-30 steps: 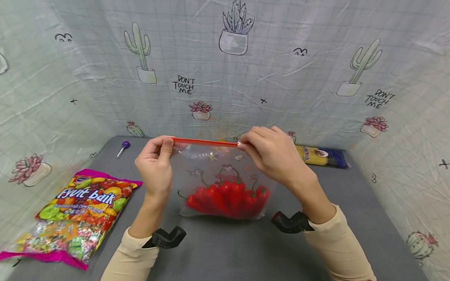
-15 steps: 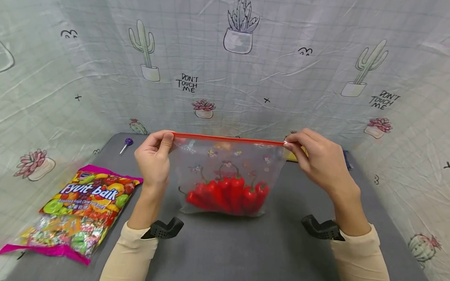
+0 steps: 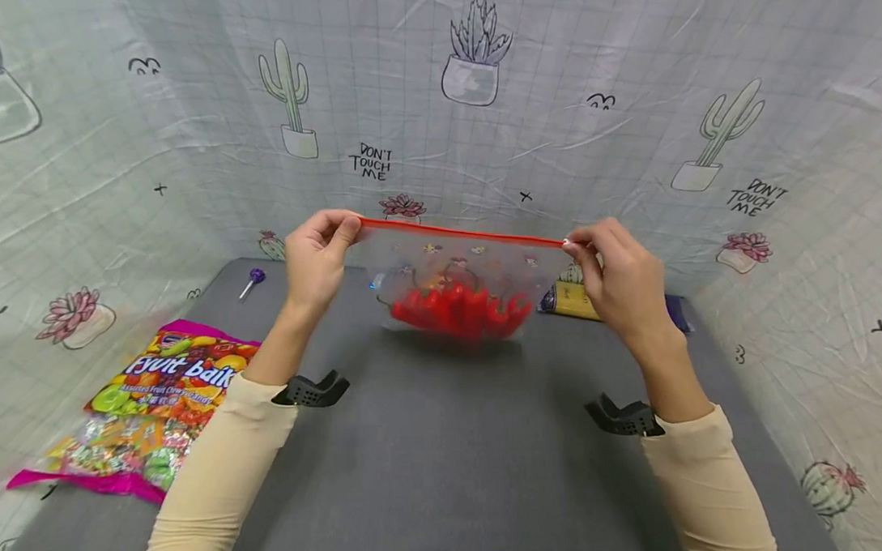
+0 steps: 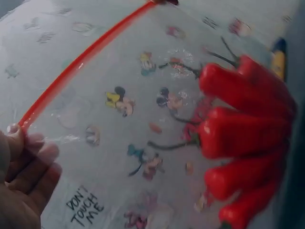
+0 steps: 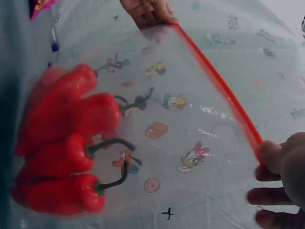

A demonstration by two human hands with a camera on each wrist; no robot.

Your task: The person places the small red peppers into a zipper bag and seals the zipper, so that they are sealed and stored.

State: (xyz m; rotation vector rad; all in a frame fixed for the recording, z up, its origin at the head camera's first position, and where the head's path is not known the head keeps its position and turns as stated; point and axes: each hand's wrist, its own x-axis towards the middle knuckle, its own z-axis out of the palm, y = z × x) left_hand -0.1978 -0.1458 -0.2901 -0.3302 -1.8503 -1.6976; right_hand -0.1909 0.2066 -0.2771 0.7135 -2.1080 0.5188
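Note:
A clear zip bag printed with cartoon figures hangs between my two hands, its red zip strip stretched almost level. Several red chilli peppers with green stems lie along its bottom. My left hand pinches the top left corner between thumb and fingers. At the other end of the strip, my right hand pinches the top right corner, where a small white piece shows at the fingertips. In both wrist views the strip looks closed along its length. The bag's bottom appears raised off the grey table.
On the left lies a candy bag with pink ends, partly behind my left sleeve. A purple lollipop is at the back left. Behind my right hand lies a yellow and blue packet. Printed curtains enclose the back and sides.
My right hand has slid rightward along the strip to the corner. Both hands have then moved up and away, and the bag with the peppers has risen with them.

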